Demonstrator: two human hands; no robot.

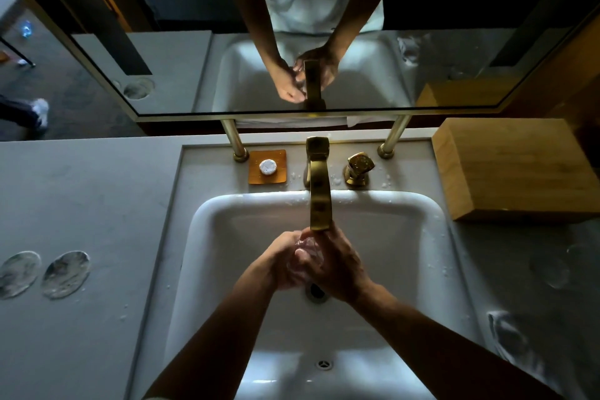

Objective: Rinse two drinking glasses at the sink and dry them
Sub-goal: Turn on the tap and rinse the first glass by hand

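Over the white sink (422, 237), both hands meet just under the brass spout (319, 201). The left hand (282, 265) and the right hand (337, 265) curl round one clear glass (306, 248), held between them above the drain (315, 292). A second glass (508, 336) seems to lie on the counter (81, 204) at near right, though it is dim. Two round wet marks (43, 273) sit on the counter at left. Farther back are one soap (268, 167) on an amber dish (279, 179), one brass tap handle (358, 167) and one wooden box (516, 169). The mirror (181, 52) behind repeats the hands. No writing can be read.
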